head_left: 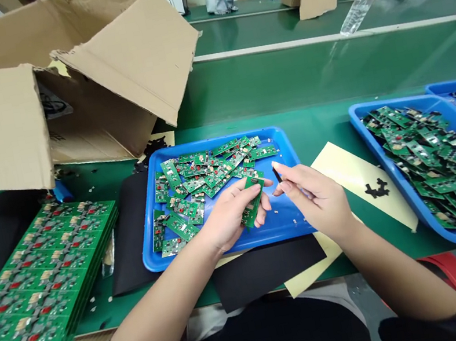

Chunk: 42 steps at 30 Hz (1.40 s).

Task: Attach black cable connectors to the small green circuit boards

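Observation:
My left hand (231, 214) is closed around a small green circuit board (252, 202), held over the near right part of a blue tray (290, 221). My right hand (314, 193) pinches a small black strip (277, 174) between thumb and forefinger, right beside the board's top edge. Several loose green boards (203, 180) lie piled in the tray's left and far parts.
A stack of uncut green board panels (43, 273) lies at the left. An open cardboard box (61, 76) stands behind it. A second blue tray (403, 186) full of boards sits at the right. Yellow backing paper (352, 172) and black sheets (267, 269) lie under and beside the middle tray.

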{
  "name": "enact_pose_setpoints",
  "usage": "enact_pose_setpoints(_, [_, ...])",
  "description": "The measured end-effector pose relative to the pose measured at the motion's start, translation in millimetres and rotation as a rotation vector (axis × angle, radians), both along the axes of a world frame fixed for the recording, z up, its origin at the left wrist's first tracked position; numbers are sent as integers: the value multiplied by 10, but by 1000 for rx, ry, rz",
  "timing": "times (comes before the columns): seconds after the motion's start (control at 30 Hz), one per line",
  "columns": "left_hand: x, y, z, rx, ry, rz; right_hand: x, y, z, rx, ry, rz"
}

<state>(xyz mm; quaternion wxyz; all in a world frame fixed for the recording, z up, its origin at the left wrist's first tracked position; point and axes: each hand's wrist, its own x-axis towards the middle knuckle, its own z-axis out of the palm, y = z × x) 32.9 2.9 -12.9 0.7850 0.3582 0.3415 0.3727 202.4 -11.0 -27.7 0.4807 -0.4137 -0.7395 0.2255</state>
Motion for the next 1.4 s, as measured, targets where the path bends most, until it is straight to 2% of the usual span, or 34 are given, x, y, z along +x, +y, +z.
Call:
enact_pose_setpoints(0.13, [6,4,-15,-24,16,14,-14,12,13,-20,-68,-1])
enact_pose_setpoints(0.27, [14,3,-34,-42,1,13,-38,2,-15,-88,-84,74])
enact_pose_setpoints(0.53, [16,-15,-30,-13,65,-19,-52,-3,-64,-39,-118,133])
enact_pose_setpoints(1.03, [33,-19,-40,12,122,-79,-28,22,-100,48,-299,58])
enact_pose_setpoints(1.4, [22,-20,-60,62,135,-83,-43,18,-79,86,-319,43])
